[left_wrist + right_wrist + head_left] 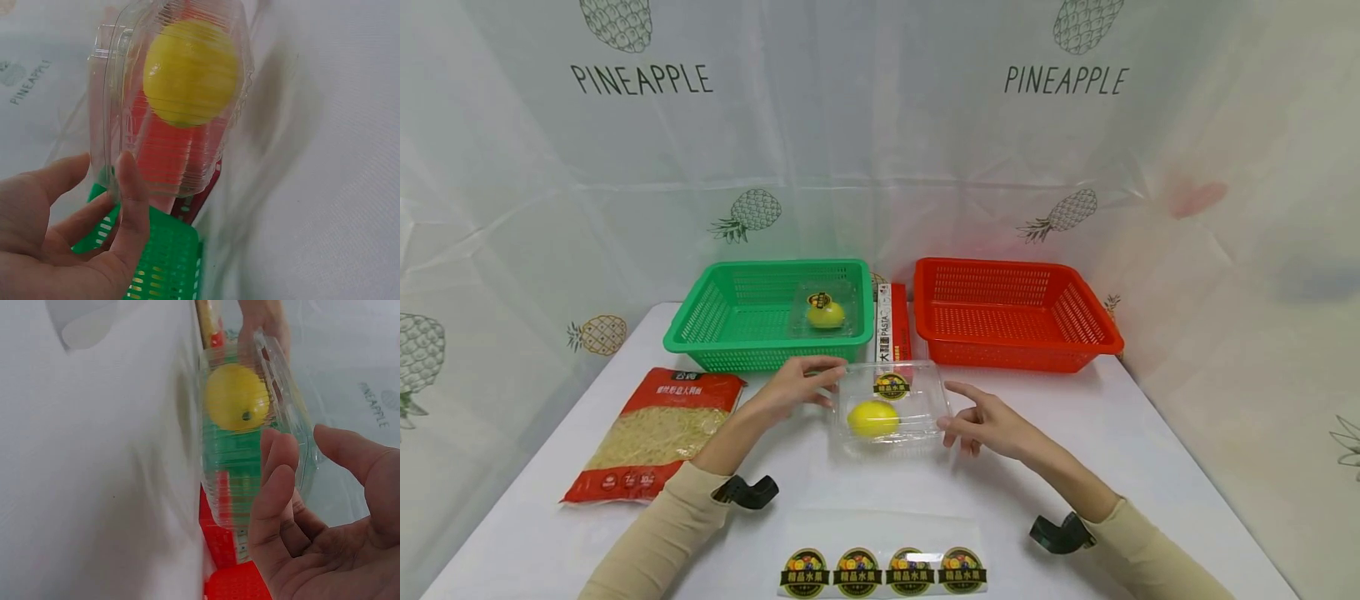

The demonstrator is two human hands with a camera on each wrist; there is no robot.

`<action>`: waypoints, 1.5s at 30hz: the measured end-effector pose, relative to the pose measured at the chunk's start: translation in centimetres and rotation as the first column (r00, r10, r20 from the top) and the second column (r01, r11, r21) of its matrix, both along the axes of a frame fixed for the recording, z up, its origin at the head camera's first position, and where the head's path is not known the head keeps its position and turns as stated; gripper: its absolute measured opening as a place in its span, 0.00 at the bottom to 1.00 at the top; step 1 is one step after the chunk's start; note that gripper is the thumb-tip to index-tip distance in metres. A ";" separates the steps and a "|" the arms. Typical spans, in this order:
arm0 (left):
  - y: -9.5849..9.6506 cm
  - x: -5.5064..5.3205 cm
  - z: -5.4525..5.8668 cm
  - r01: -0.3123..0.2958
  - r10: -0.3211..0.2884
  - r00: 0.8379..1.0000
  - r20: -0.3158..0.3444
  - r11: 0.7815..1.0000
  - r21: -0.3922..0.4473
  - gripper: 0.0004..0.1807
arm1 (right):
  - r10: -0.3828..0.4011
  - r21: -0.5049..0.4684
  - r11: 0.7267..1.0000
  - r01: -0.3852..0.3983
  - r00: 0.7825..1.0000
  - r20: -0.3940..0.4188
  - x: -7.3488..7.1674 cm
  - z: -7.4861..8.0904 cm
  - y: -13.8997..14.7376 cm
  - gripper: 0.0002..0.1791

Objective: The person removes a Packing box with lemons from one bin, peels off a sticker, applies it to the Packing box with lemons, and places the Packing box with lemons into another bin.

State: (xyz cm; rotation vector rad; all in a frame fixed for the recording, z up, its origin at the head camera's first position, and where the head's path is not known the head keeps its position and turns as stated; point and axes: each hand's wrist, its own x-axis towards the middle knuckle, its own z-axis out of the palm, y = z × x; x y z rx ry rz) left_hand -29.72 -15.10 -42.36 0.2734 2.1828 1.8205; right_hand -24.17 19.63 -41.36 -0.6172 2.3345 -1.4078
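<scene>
A clear plastic clamshell box (928, 400) with a round black-and-gold fruit label on its lid holds one yellow lemon (874, 418). My left hand (797, 387) pinches the box's left rim; in the left wrist view its fingers (132, 206) lie on both sides of that rim. At the opposite end my right hand (992, 421) holds the right rim between thumb and fingers (275, 494). The box appears held just above the white table, with a shadow below it. The lid looks closed.
Behind stand a green basket (767, 354) containing another labelled lemon box (842, 296) and a red basket (1015, 354). A pasta box (901, 321) stands between them. A red pasta bag (658, 433) lies left; a label strip (880, 533) lies in front.
</scene>
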 end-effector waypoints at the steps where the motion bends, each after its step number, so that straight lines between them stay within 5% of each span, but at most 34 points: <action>1: -0.1 0.1 0.1 -0.003 0.003 1.000 0.003 1.000 -0.001 0.27 | -0.002 0.002 1.000 0.002 1.000 0.000 0.0 0.1 0.0 0.45; 16: -1.0 0.8 2.1 -0.021 0.021 1.000 0.000 0.999 0.024 0.28 | 0.002 -0.001 1.000 -0.002 0.999 -0.051 0.3 2.4 -0.6 0.42; 34: -3.4 -0.1 5.3 -0.063 0.065 0.998 -0.007 0.991 0.118 0.29 | -0.058 -0.106 0.993 0.048 0.994 -0.091 -1.9 5.6 -2.9 0.37; 45: -4.5 -0.1 6.2 -0.153 0.161 0.986 -0.040 0.975 0.163 0.29 | -0.136 -0.161 0.979 0.123 0.988 -0.072 -4.3 6.4 -4.7 0.34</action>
